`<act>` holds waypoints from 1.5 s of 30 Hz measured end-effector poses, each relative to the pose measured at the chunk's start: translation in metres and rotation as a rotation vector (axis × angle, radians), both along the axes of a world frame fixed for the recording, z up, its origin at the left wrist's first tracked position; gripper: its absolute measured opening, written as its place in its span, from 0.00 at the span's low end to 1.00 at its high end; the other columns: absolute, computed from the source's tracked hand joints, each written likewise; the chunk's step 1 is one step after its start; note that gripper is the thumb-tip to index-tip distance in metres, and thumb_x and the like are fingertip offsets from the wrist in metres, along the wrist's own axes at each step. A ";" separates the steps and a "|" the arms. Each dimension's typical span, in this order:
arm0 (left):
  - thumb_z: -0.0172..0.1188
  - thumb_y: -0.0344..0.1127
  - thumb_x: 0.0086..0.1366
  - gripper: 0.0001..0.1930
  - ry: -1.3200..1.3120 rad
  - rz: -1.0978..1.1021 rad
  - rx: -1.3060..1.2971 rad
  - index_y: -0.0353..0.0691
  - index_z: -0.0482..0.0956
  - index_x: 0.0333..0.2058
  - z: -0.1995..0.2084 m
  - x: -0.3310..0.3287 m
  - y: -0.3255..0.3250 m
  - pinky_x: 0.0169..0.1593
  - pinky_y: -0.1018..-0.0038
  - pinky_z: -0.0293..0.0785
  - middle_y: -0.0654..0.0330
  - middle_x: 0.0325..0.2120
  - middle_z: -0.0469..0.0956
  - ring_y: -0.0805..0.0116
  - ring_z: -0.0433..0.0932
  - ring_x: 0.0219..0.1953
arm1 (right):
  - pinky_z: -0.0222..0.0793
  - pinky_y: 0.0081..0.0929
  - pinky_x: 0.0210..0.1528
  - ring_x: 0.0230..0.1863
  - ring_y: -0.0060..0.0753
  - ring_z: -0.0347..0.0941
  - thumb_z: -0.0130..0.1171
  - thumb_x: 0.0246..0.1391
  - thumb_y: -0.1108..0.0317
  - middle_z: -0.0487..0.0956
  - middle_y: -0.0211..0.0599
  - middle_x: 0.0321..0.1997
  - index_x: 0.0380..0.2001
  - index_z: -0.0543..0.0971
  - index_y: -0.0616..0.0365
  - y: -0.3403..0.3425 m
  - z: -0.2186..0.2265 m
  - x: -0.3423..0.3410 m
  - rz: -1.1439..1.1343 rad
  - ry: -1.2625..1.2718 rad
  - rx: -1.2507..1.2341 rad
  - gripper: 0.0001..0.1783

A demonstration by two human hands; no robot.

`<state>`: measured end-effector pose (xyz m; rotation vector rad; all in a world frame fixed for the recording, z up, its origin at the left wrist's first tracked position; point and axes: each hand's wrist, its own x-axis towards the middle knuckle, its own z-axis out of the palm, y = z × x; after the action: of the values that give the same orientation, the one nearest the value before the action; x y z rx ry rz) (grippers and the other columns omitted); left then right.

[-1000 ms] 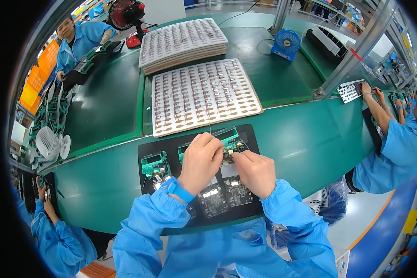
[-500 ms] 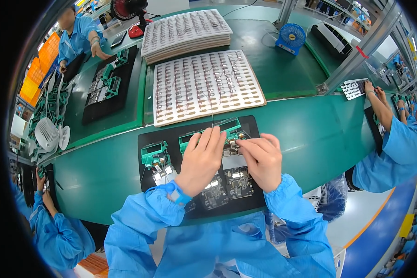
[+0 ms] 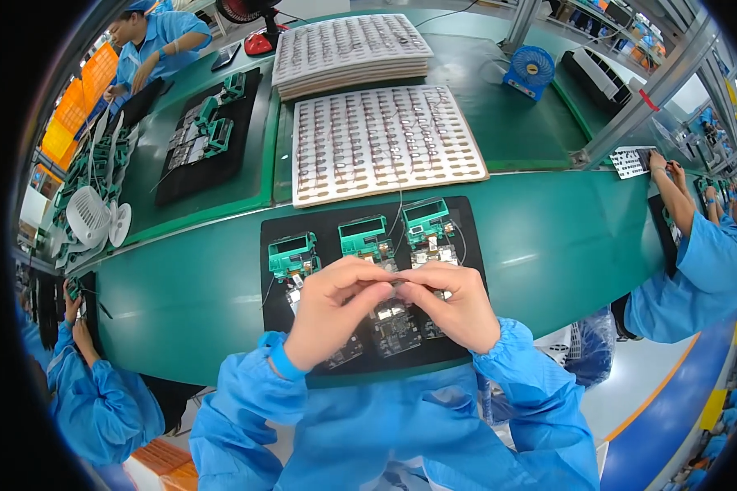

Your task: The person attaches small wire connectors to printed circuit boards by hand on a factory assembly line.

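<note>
My left hand (image 3: 336,307) and my right hand (image 3: 457,304) meet over the middle of a black mat (image 3: 473,225). Thumb and fingers of each are pinched together around something small, mostly hidden by the fingertips; its kind cannot be made out. Beneath and around them lie circuit boards (image 3: 397,331). At their upper ends are a left green plastic frame (image 3: 293,257), a middle green frame (image 3: 363,237) and a right green frame (image 3: 426,215). A thin wire (image 3: 400,214) runs down from the white tray towards the middle frame.
Beyond the mat lies a white tray (image 3: 389,176) of small wired parts, with stacked trays (image 3: 352,61) behind. A blue fan (image 3: 531,69) stands at the far right. Another black mat with assemblies (image 3: 196,139) is at left. Co-workers sit at both sides.
Both my hands have come nearer to me and together, fingertips meeting. The green frames now show more fully. The co-worker at upper left has drawn a hand back from the mat there.
</note>
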<state>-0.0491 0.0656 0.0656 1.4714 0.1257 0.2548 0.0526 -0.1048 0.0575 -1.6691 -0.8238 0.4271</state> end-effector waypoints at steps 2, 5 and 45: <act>0.61 0.22 0.64 0.08 0.093 -0.044 -0.047 0.29 0.82 0.42 -0.001 -0.008 0.017 0.48 0.76 0.78 0.59 0.39 0.80 0.72 0.80 0.40 | 0.72 0.22 0.34 0.30 0.24 0.77 0.64 0.57 0.72 0.82 0.37 0.31 0.42 0.84 0.60 0.005 0.004 -0.003 0.039 0.005 -0.016 0.10; 0.63 0.25 0.64 0.08 0.257 -0.087 -0.299 0.31 0.83 0.42 -0.004 -0.024 0.037 0.47 0.76 0.77 0.59 0.37 0.82 0.71 0.81 0.39 | 0.74 0.22 0.36 0.33 0.24 0.79 0.63 0.57 0.72 0.83 0.36 0.31 0.40 0.84 0.61 0.011 0.005 -0.006 0.176 0.017 0.022 0.08; 0.63 0.20 0.50 0.15 -0.246 0.122 1.232 0.33 0.80 0.39 -0.023 0.015 0.051 0.38 0.65 0.76 0.56 0.35 0.75 0.57 0.77 0.38 | 0.72 0.45 0.31 0.31 0.57 0.76 0.58 0.56 0.71 0.80 0.49 0.30 0.32 0.81 0.61 0.049 -0.029 0.004 0.018 -0.392 -0.259 0.05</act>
<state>-0.0345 0.1162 0.0428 2.6336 -0.1856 0.6833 0.0567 -0.0555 0.0283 -2.0240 -1.1060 0.2260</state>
